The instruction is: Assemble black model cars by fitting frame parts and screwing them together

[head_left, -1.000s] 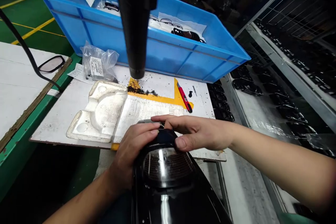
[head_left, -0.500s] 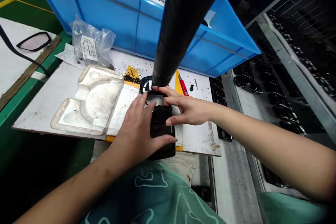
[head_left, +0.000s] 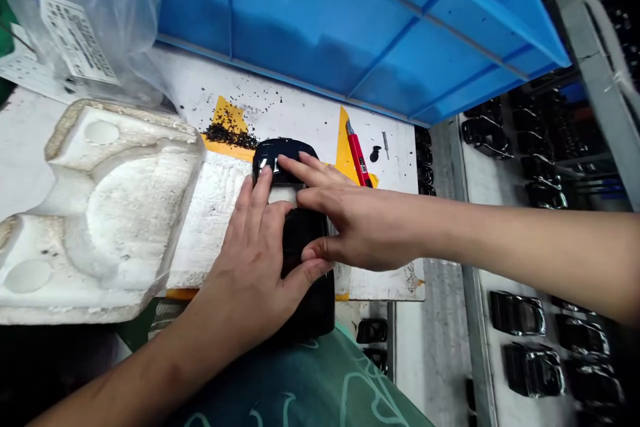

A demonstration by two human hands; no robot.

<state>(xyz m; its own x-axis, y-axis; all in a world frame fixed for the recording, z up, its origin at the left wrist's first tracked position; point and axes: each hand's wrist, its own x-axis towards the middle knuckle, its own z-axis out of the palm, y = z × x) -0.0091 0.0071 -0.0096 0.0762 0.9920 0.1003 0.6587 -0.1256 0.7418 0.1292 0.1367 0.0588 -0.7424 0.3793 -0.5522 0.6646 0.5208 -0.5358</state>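
A glossy black moulded plastic part (head_left: 306,233) lies lengthwise across the front edge of a white work board (head_left: 280,103), with a small shiny patch at its far end. My left hand (head_left: 250,257) wraps it from the near left, fingers on top and thumb along its lower side. My right hand (head_left: 350,220) presses it from the right, with fingers across its far end and thumb at its side. Both hands cover most of the part. Just left of it sits a white foam moulded tray (head_left: 115,200).
A blue plastic crate (head_left: 320,20) stands along the board's far edge. A red utility knife (head_left: 359,159), black granules (head_left: 230,137) and a plastic bag (head_left: 85,27) lie nearby. Metal racks to the right hold several glossy black parts (head_left: 517,313).
The black part has moved away from my body and now sits lower, over the board's edge. The view has tilted down and closer, and the dark tube has left the frame.
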